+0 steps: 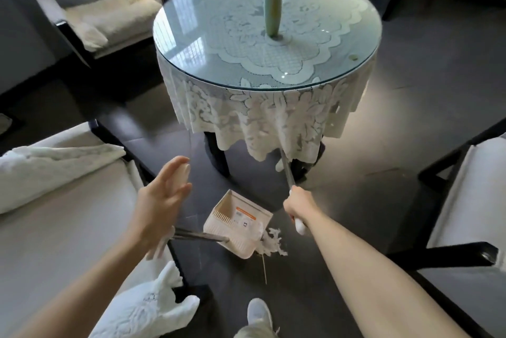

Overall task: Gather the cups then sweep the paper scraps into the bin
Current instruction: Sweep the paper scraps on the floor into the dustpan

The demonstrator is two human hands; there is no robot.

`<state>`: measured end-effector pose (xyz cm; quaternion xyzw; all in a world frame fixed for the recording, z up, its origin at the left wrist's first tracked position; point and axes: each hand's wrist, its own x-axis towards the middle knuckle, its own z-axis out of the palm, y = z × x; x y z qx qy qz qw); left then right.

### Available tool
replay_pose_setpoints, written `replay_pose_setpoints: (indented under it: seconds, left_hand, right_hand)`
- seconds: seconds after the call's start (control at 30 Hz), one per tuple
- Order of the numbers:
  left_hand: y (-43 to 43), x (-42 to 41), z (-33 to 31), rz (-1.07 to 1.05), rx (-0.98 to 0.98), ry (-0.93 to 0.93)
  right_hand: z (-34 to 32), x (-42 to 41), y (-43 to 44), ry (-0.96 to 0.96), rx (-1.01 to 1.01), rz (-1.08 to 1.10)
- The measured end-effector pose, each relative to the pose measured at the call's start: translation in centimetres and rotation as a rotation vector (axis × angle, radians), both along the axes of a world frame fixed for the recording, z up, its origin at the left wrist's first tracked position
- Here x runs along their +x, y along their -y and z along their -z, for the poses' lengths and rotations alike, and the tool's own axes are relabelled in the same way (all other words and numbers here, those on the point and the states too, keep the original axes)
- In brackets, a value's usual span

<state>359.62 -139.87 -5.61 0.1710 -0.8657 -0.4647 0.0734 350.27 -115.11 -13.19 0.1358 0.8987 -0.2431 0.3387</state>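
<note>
A cream dustpan (241, 224) stands on the dark floor in front of me, its metal handle (200, 236) slanting back toward my left hand (161, 200). That hand hovers just above the handle's end with fingers spread, holding nothing. White paper scraps (272, 243) lie in a heap at the pan's right lip. My right hand (298, 207) grips the broom handle (287, 170), which runs up and under the lace tablecloth; the broom head is hidden there. No cups are visible.
A round glass-topped table (356, 74) with a lace cloth and a pale green vase (273, 3) stands ahead. Dark-framed chairs with white cushions flank me left (68, 214) and right (471, 200). My white shoe (258, 313) is near the bottom edge.
</note>
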Motion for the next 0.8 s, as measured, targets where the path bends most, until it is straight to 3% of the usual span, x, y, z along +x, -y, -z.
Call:
replay_pose_setpoints:
  seconds: [0.17,0.37,0.8]
  left_hand:
    - [1.4,-1.4,2.2,-0.014,-0.011,-0.019]
    - [1.4,0.2,2.2,-0.053,-0.04,0.036]
    - [-2.7,14.3,-0.5,0.023,0.058,0.07]
  right_hand:
    - [4.5,-4.1,1.1,0.142,0.025,-0.103]
    - [5.6,-1.9,0.2,0.196,-0.011,-0.146]
    - [1.6,22.5,-6.3,0.437,-0.003,-0.001]
